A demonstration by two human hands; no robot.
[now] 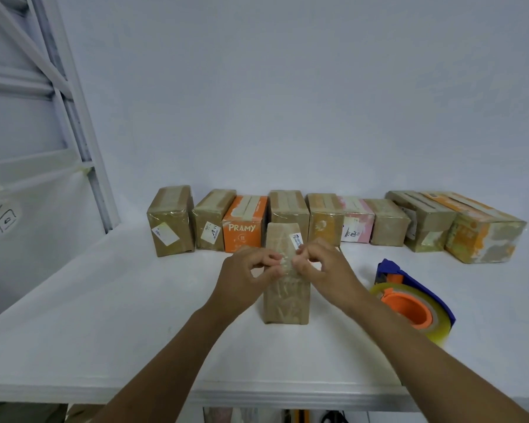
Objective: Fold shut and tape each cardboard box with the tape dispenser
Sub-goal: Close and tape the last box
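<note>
- Pinching at the top face of the brown cardboard box [286, 303], the left hand [251, 270] and right hand [321, 267] meet over its midline with fingertips curled. Whether they nip a tape edge or the flap seam is too blurred to tell.
- That box lies lengthwise at the centre of the table [135, 315], its top glossy with wrinkled tape.
- The tape dispenser [409, 303], blue with an orange hub, rests unheld at four o'clock of the box, near the right forearm.
- A row of taped boxes [289, 213], an orange PRAMY box [243, 227] among them, lines the wall at twelve o'clock.
- The step in hand looks like closing or smoothing this box's seam. The next move likely calls for the left hand to hold the seam flat while the right reaches toward four o'clock for the dispenser.
</note>
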